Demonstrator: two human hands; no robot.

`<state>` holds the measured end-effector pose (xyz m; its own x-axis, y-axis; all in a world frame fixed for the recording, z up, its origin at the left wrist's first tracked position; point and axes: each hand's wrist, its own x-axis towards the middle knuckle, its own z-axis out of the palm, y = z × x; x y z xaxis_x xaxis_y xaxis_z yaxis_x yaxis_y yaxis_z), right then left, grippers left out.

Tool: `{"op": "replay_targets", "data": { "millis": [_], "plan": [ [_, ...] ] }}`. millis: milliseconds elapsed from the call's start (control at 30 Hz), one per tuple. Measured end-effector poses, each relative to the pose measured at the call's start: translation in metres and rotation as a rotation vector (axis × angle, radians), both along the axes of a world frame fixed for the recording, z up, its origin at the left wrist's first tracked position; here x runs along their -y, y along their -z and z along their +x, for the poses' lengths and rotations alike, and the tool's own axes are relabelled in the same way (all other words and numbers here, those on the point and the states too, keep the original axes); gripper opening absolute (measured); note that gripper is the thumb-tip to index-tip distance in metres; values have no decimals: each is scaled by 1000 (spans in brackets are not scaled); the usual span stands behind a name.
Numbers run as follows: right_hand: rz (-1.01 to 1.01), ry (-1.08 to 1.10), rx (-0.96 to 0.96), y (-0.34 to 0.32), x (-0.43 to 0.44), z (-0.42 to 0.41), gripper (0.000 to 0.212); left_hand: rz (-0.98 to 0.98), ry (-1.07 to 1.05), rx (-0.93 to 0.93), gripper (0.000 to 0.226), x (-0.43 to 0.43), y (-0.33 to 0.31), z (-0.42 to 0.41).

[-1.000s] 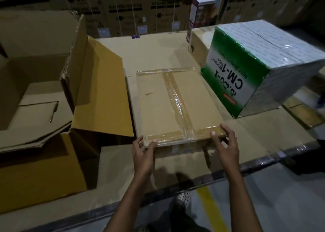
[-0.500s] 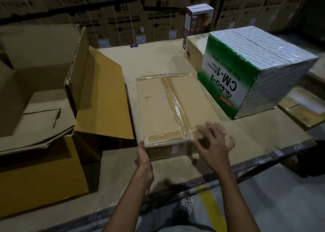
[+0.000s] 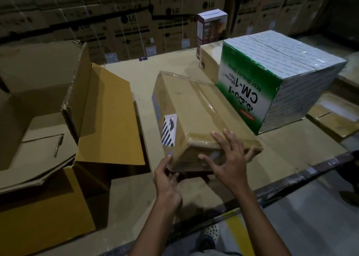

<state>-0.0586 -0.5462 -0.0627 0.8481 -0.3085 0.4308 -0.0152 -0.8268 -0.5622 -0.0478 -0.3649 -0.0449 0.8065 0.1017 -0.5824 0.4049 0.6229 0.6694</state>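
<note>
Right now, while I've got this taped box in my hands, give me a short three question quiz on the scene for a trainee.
1. True or false: the taped box lies flat.
2. Where is the striped label on it? A: on the taped top. B: on the long side turned toward the open carton. C: on the end nearest the person.
3. Fill in: the ___ hand lies spread over the box's near end with straight fingers.
Key: 1 false, it is tilted, with its left side lifted. 2 B. 3 right: the right hand lies spread, while the left hand grips the near lower corner.
</note>
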Motion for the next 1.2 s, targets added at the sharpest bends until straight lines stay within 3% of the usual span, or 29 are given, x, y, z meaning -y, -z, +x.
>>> {"op": "replay_targets", "data": {
  "millis": [100, 167, 267, 367, 500, 600, 767, 833, 933, 1033, 1167, 1200],
  "plan": [
    [205, 67, 205, -16, 9, 3, 76, 129, 58, 167, 23, 10, -42, -3],
    [495, 95, 323, -27, 10, -4, 72, 277, 88, 445, 39, 17, -63, -4],
    [905, 109, 361, -35, 4, -18, 60, 511, 241, 842, 55, 33, -83, -4],
    [1203, 89, 355, -19, 1, -21, 53, 804, 302, 1029, 68, 59, -78, -3],
    [1507, 105, 239, 5, 5, -25, 91, 1223, 448, 1152, 78, 92, -51, -8],
    [1603, 128, 100, 17, 13, -34, 51, 1472, 634, 1230, 73, 108, -28, -9],
    [1551, 224, -284, 22, 23, -41, 38, 1468, 917, 1296, 61, 114, 7, -2],
    [1361, 225, -462, 31, 23, -49, 30, 1430, 1059, 1275, 58, 111, 20, 2],
    [983, 113, -552, 40, 22, -66, 24, 1277, 1141, 1198, 53, 105, 17, 6],
    [635, -9, -432, 21, 20, -69, 30, 1025, 974, 1000, 37, 87, -3, 19],
    [234, -8, -30, -9, 14, -45, 8, 1234, 543, 745, 25, 44, -11, 50],
    [114, -4, 9, -12, 14, -36, 16, 1283, 494, 695, 24, 34, -10, 58]
  ]
}}
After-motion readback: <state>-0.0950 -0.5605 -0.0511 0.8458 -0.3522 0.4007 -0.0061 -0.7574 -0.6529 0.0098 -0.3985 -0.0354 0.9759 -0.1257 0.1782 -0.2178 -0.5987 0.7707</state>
